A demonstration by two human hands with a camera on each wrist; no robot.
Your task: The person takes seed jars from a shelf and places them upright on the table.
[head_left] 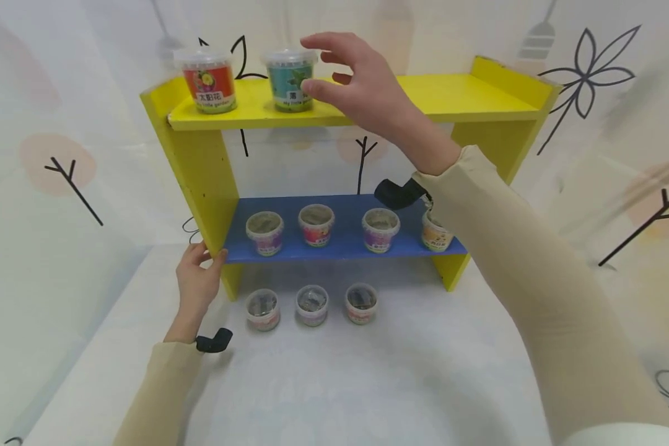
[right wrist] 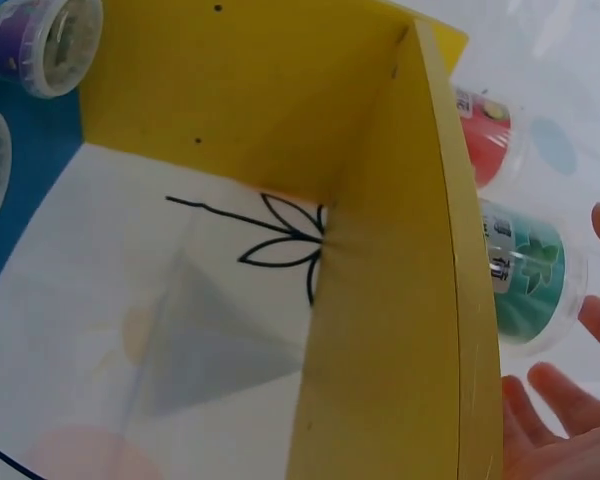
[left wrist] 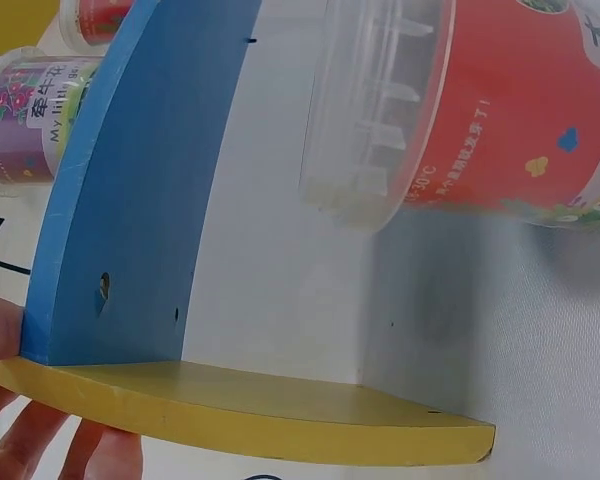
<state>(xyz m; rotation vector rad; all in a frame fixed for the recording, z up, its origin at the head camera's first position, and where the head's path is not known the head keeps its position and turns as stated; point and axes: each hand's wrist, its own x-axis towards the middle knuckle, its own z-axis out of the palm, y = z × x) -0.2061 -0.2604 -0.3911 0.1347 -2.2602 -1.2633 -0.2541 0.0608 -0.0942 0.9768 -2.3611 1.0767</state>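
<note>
My right hand (head_left: 362, 80) is at the top of the yellow and blue shelf rack (head_left: 479, 99), fingers spread and slightly bent. Its thumb and fingertips are right beside a lidded plastic cup with a green label (head_left: 291, 80). In the right wrist view the fingers (right wrist: 565, 405) stand beside that cup's lid, with nothing gripped. To the left on the same top board stands a red-labelled lidded cup (head_left: 209, 80). Low on the left, my left hand (head_left: 197, 282) grips the rack's side panel where the blue shelf (left wrist: 130, 220) meets it, thumb in front and fingers outside.
Several cups, including a purple-labelled one (head_left: 380, 230), line the blue board; my right sleeve partly covers the rightmost cup (head_left: 437, 235). Below, three more cups stand in a row on the white surface, the middle one (head_left: 312, 305) between two others. A patterned backdrop hangs behind.
</note>
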